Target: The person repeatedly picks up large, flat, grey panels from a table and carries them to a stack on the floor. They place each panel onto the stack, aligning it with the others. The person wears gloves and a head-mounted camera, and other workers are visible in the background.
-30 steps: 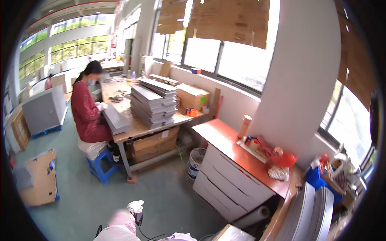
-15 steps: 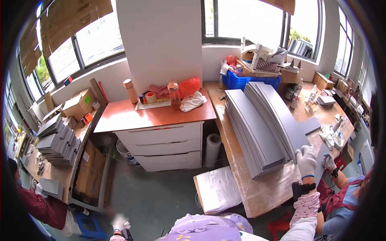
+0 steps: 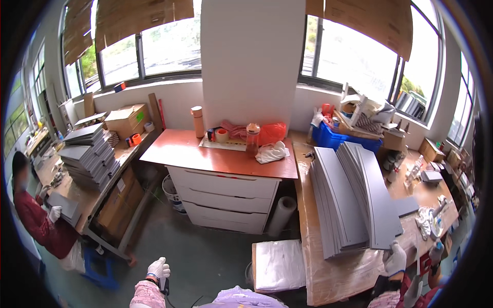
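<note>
Long grey panels (image 3: 336, 205) lie in a tall, fanned stack on the plastic-covered table at the right. My right hand (image 3: 395, 261), in a white glove, is at the near corner of the rightmost grey panel (image 3: 379, 200), its fingertips closed at that edge. The thumb's side of the grip is partly hidden. Over the floor at the lower left, my left hand (image 3: 158, 268) is raised with its gloved fingers curled in, and nothing shows in it.
A co-worker's gloved hand (image 3: 436, 252) is close to the right of mine. Another person (image 3: 38, 220) handles a grey panel by a stack (image 3: 90, 159) at the left table. A white drawer cabinet (image 3: 221, 200) and a plastic-wrapped flat pad (image 3: 279, 264) stand ahead.
The view has tilted up, so the furniture sits lower in it. My left hand has risen into view. My right hand stays at the panel's near corner, now farther toward its end edge.
</note>
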`<state>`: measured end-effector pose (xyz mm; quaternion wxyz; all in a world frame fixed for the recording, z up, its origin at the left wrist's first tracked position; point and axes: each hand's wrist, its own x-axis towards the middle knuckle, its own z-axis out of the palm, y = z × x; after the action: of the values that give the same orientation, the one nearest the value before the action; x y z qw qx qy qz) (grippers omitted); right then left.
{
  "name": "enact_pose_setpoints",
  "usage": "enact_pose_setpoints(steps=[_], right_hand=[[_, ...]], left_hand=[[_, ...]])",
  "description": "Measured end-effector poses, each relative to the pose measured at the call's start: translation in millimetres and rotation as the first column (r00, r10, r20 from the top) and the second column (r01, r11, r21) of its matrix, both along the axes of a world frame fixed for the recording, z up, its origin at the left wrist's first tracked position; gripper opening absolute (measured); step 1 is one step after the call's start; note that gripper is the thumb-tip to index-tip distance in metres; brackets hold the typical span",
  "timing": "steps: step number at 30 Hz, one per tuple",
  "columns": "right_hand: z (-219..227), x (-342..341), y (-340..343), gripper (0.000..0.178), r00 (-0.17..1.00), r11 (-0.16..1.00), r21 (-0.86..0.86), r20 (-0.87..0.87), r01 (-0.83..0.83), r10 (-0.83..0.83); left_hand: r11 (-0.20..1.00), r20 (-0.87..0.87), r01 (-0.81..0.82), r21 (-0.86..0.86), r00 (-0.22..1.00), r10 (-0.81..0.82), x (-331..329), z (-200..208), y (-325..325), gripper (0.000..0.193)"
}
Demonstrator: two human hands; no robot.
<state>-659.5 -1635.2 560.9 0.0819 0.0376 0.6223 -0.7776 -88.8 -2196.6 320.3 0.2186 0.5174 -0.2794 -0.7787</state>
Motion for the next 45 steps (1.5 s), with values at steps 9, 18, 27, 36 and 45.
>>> enact_pose_setpoints(steps=[9,18,27,36,45], right_hand=[[7.1,91.7,-114.6,0.009,0.929,0.939,-0.284,0.253,-0.194,0.269],[26.4,136.8,-203.9,0.015,0.723,0.795,-0.312,0.334,-0.520,0.604],[-11.8,176.3,-283.2,0.034,0.434,0.452,-0.170,0.133,-0.875,0.891],[-20.6,173.9,-285.3,0.037,0.319,0.335,-0.088,0.157,-0.938,0.935],[12.8,101.3,-251.4,0.040,0.855,0.825,-0.282,0.031,-0.490,0.518]], left_hand=[[1.000,-0.283,-0.017,-0.003,0.959,0.015,-19.7,3.7,-8.2,0.026],[0.924,-0.212,0.234,-0.304,0.929,-0.305,-172.6,120.7,37.5,0.038],[0.614,-0.366,0.605,-0.508,0.493,-0.789,-257.0,216.6,118.4,0.067],[0.793,-0.305,0.472,-0.385,0.746,-0.592,-268.7,206.8,138.6,0.048],[0.941,-0.582,0.305,-0.147,0.743,-0.332,-203.0,194.5,110.0,0.049]])
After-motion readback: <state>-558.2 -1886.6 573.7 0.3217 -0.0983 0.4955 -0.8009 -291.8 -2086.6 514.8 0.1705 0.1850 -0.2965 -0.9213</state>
